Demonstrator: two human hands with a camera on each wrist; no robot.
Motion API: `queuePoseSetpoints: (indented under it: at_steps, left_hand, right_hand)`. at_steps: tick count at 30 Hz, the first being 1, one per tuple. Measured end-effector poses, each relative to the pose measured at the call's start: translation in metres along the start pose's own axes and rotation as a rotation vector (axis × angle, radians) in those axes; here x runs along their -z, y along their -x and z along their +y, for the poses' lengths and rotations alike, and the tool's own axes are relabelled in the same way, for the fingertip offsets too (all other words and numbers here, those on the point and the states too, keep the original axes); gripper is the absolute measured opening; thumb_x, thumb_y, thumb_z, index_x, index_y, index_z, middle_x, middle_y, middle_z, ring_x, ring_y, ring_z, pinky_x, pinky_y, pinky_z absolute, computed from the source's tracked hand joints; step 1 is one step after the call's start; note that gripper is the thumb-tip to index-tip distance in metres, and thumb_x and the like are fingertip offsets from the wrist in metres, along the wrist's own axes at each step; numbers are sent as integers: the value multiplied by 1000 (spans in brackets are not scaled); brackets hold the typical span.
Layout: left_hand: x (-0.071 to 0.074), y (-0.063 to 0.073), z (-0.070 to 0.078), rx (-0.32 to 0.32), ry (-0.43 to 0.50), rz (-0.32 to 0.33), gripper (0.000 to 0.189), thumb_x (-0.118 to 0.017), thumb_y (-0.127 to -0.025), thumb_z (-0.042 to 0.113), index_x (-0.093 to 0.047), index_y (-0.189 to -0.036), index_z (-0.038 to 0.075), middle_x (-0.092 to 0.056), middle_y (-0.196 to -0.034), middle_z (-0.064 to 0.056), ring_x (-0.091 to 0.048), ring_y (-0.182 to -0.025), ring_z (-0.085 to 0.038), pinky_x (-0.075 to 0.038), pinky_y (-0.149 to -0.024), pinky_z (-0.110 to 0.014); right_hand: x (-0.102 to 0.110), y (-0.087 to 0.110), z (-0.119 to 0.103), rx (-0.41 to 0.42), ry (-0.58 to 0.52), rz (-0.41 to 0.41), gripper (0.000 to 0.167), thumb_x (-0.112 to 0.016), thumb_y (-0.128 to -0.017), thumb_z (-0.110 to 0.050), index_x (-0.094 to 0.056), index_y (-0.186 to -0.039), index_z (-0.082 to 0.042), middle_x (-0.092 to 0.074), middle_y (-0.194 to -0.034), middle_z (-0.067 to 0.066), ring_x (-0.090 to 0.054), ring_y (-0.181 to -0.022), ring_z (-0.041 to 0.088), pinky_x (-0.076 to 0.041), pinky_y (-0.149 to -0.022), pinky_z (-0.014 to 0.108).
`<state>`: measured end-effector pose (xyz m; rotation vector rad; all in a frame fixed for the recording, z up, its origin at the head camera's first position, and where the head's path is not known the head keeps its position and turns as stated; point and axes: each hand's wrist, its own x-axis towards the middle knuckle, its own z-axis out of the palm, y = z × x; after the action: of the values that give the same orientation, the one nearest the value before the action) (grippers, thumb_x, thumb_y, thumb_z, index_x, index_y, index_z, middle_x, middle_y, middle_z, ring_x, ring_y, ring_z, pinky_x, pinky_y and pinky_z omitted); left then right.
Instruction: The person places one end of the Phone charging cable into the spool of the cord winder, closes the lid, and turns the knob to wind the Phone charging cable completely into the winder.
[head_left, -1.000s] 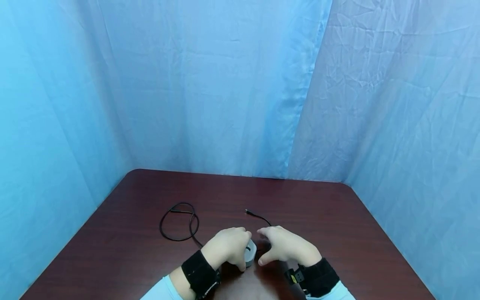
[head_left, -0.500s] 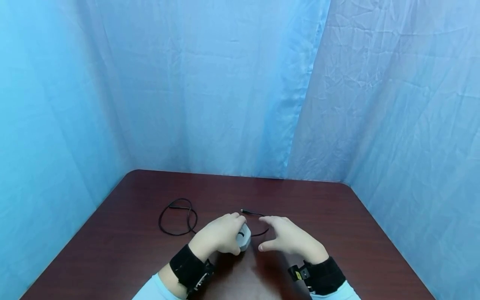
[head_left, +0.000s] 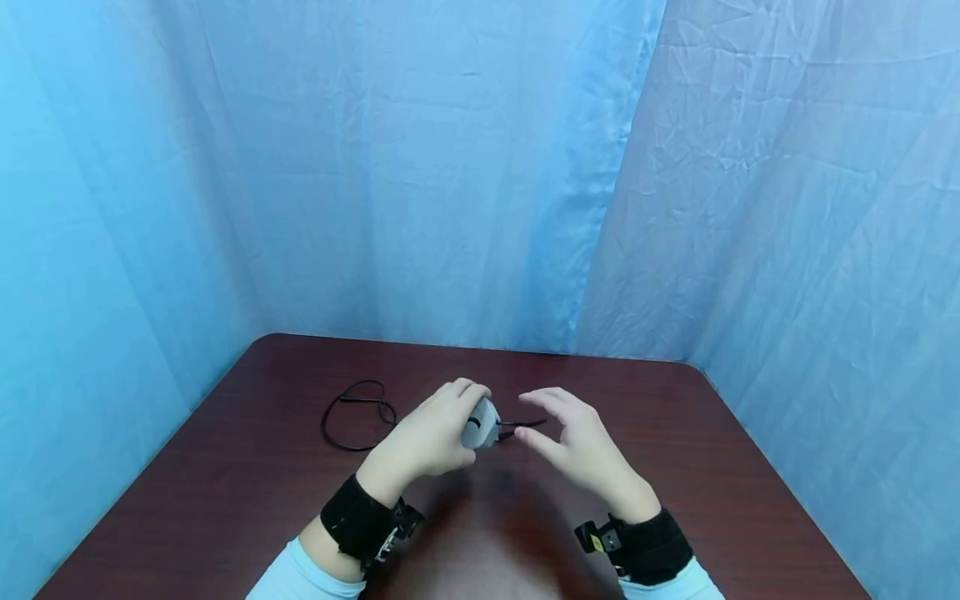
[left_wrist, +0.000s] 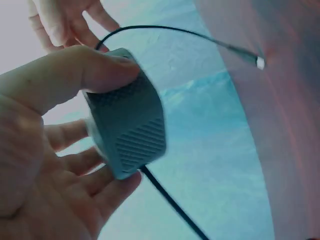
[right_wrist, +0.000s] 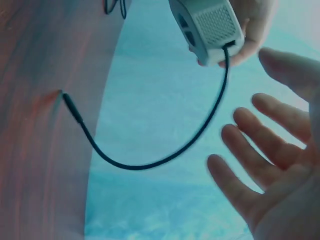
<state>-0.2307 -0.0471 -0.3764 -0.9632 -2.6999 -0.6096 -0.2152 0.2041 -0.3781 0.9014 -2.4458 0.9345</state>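
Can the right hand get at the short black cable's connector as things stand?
Likely yes. The right hand is empty, and in its wrist view only the short black cable shows between it and the connector. The left hand grips the gray device, leaving that cable end free.

From my end, I have a broad passage over the table (head_left: pixel 720 500) between the right hand (head_left: pixel 585 446) and the right edge, and a strip along the far edge beyond both hands. A low pass between the left hand (head_left: pixel 427 437) and the left edge meets the black cable loop (head_left: pixel 324 423); outside the loop I have room. Between the hands, the grey block (left_wrist: pixel 130 120) and its short lead (right_wrist: pixel 132 167) block my way. Curtains (head_left: pixel 450 167) wall off the left, far and right edges.
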Motion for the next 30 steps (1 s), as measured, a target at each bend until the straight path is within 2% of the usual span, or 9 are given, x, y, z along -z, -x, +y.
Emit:
queuePoseSetpoints:
  at_steps: [2, 7, 13, 17, 22, 26, 30]
  left_hand:
    - [3, -1, -2, -28, -38, 63, 77, -89, -74, 16, -51, -141, 11, -55, -134, -2, -52, -115, -20, -49, -95, -40]
    - [11, -4, -6, -93, -112, 209, 78, -91, -71, 20, -54, -140, 14, -57, -136, -1, -51, -119, -22, -44, -99, -44]
    - [18, -2, -10, -193, -98, 310, 79, -90, -70, 15, -55, -141, 10, -57, -139, -4, -50, -122, -23, -44, -98, -44]
    - [19, 2, -14, -228, -90, 333, 81, -91, -69, 14, -55, -141, 9, -58, -141, -7, -51, -122, -24, -46, -98, -44]
    - [16, 5, -20, -254, -111, 331, 78, -92, -69, 19, -58, -139, 11, -60, -138, -6, -54, -118, -23, -46, -97, -43]
    - [14, 6, -24, -242, -138, 308, 78, -91, -70, 25, -58, -139, 13, -62, -135, -3, -54, -115, -21, -44, -98, -44]
    - [16, 6, -26, -217, -123, 282, 79, -92, -71, 26, -57, -140, 13, -63, -133, -2, -53, -113, -20, -46, -94, -43]
  right_hand:
    - [-1, -2, -1, 38, -16, 53, 37, -77, -94, -23, -69, -129, -17, -64, -125, -6, -63, -102, 15, -54, -70, 28]
    - [-4, -8, -3, 101, -30, 143, 27, -77, -93, -14, -74, -120, -12, -67, -116, -6, -63, -101, 17, -56, -75, 25]
    - [-9, -19, -7, 224, 5, 237, 18, -80, -88, -8, -80, -106, -12, -70, -100, -7, -58, -90, 12, -51, -69, 23]
    - [-14, -22, -10, 272, 17, 235, 17, -81, -87, -6, -81, -103, -12, -70, -91, -8, -58, -82, 12, -48, -65, 25]
    - [-18, -19, -11, 270, 28, 209, 15, -80, -87, -6, -81, -101, -11, -69, -85, -10, -55, -75, 10, -45, -62, 22]
    - [-20, -18, -11, 269, 29, 197, 14, -80, -88, -6, -80, -101, -11, -69, -86, -11, -55, -74, 7, -45, -61, 21]
    - [-20, -20, -11, 271, 23, 191, 16, -80, -88, -5, -80, -102, -12, -70, -87, -10, -56, -75, 7, -47, -61, 22]
